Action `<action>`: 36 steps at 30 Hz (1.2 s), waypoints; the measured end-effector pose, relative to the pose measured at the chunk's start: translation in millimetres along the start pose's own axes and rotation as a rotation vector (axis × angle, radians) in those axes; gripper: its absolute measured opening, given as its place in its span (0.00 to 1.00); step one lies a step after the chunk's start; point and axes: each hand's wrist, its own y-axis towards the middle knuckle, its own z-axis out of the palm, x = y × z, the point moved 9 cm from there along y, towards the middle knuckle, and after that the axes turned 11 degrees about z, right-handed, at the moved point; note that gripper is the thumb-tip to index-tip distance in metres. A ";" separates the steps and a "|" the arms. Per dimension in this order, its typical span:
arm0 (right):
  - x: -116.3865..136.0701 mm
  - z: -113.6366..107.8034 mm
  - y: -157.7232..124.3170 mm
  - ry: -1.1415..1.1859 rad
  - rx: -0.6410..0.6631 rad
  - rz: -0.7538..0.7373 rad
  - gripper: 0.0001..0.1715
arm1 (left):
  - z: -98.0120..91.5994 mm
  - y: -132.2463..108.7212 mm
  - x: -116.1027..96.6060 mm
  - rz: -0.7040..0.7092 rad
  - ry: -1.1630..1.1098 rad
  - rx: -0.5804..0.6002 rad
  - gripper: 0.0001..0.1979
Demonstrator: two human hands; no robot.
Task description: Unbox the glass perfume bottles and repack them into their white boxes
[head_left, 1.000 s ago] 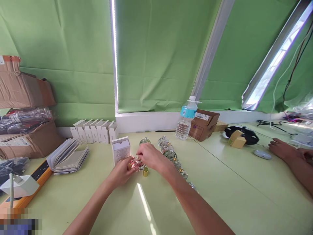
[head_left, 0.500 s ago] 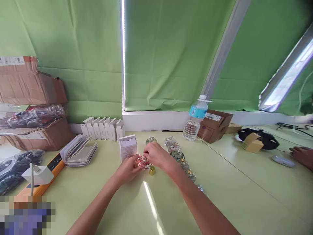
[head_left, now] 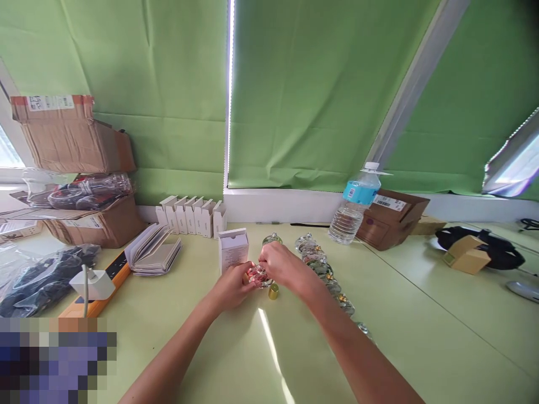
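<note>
A small glass perfume bottle [head_left: 259, 276] with pinkish-red tints is between my hands, low over the table. My left hand [head_left: 233, 285] has its thumb and fingers closed on the bottle's left side. Curled in at the bottle's upper right is my right hand [head_left: 283, 264]; its fingertips are hidden behind the fist. A gold cap [head_left: 273, 291] stands on the table just below the bottle. Behind my right hand sits another, greenish glass bottle [head_left: 272, 238], partly covered. An upright white carton [head_left: 234, 251] with an open top is beside my left hand.
A row of glass bottles [head_left: 322, 268] runs along my right forearm. White cartons [head_left: 191, 216] line the wall, near a stack of flat white cartons [head_left: 156, 255]. A water bottle [head_left: 353, 205] and brown box [head_left: 391, 219] stand back right; a power strip [head_left: 105, 286] and cardboard boxes [head_left: 80, 140] are left.
The whole view has shifted, so things appear farther right. Both hands stay at the pinkish bottle with nearly the same hold. The co-worker's hand at the right edge is out of view.
</note>
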 end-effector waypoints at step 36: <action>1.5 -11.3 -14.9 -0.062 -0.032 0.151 0.11 | 3.0 0.1 -2.0 -0.015 -0.028 0.018 0.12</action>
